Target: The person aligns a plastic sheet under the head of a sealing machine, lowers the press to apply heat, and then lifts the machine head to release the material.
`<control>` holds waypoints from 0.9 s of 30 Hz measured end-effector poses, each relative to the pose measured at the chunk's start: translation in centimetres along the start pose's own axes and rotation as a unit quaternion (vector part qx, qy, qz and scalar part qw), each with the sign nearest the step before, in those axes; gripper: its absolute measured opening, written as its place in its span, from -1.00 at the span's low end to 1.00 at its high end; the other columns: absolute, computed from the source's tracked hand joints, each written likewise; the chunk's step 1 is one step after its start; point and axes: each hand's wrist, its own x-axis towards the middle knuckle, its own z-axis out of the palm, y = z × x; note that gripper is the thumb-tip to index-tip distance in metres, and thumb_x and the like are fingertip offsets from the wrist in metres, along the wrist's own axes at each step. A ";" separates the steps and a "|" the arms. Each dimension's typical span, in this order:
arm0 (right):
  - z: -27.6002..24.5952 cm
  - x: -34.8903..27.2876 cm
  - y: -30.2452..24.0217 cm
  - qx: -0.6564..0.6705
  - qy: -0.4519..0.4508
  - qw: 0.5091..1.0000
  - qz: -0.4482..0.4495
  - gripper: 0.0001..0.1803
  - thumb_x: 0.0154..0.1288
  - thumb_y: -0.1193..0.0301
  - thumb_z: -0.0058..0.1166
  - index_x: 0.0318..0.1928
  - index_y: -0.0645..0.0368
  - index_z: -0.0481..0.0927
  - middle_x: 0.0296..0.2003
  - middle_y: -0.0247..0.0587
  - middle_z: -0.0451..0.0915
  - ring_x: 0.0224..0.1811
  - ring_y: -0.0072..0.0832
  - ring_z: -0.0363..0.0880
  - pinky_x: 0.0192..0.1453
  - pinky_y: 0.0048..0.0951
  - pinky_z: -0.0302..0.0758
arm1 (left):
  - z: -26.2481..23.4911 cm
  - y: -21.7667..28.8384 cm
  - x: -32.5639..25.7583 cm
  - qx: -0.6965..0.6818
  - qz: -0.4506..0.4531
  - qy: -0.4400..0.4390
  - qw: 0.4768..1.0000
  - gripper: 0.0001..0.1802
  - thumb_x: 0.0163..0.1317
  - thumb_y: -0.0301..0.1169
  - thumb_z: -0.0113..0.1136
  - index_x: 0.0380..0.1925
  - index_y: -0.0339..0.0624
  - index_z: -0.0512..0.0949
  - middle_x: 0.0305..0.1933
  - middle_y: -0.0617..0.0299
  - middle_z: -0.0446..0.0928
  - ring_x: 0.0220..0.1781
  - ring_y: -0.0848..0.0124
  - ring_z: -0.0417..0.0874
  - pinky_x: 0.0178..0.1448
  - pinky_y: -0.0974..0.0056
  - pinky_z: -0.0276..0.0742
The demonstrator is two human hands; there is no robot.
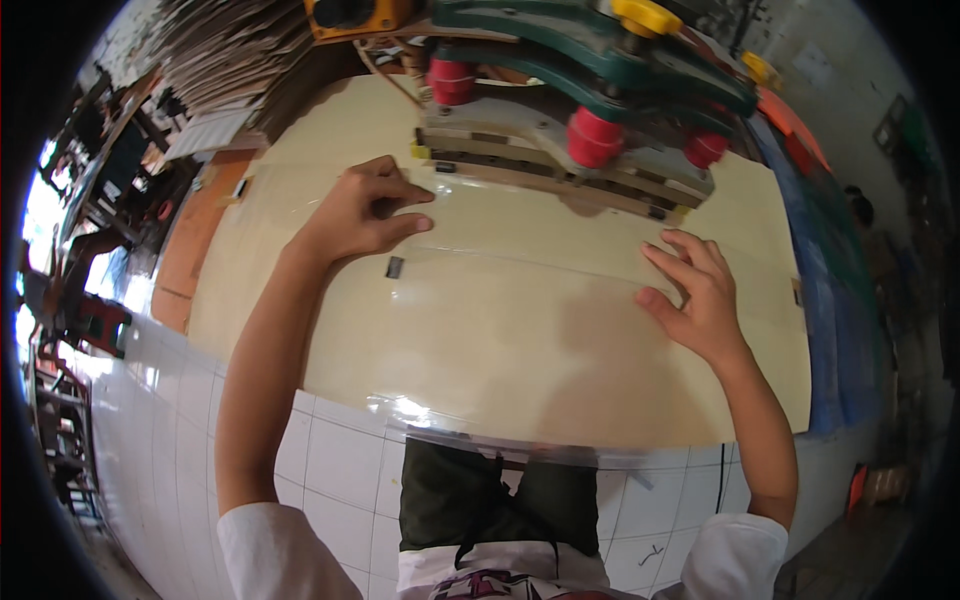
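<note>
My left hand [375, 207] is over the cream-coloured work surface [480, 340], near the left end of the machine's lower bar. Its thumb and index finger are apart, with a gap between them. My right hand [695, 285] hovers or rests farther right, fingers spread and thumb apart; nothing shows in its grasp. Between the hands runs a thin, faint line that looks like the edge of a clear plastic sheet [520, 258]. Whether either fingertip touches that sheet, I cannot tell. A small dark patch [395, 267] lies on the surface below my left hand.
Ahead stands a green-armed press [600, 80] with red cylindrical mounts [595, 137] and a long flat bar [560, 180]. A tall stack of cardboard sheets [235, 60] rises at the far left. Blue plastic sheeting [840, 330] hangs along the right side. White floor tiles [340, 450] show below.
</note>
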 end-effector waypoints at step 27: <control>-0.4 0.0 0.1 -0.017 -0.010 1.000 0.011 -0.40 0.13 -0.04 0.39 0.08 0.06 0.74 0.14 -0.15 0.58 -0.06 -0.22 0.51 0.10 -0.24 0.48 | 0.0 0.4 0.5 0.009 0.005 -0.007 1.000 -0.59 -0.02 -0.28 0.57 -0.15 -0.20 0.78 -0.42 0.20 0.46 -0.44 0.38 0.43 -0.32 0.27 0.34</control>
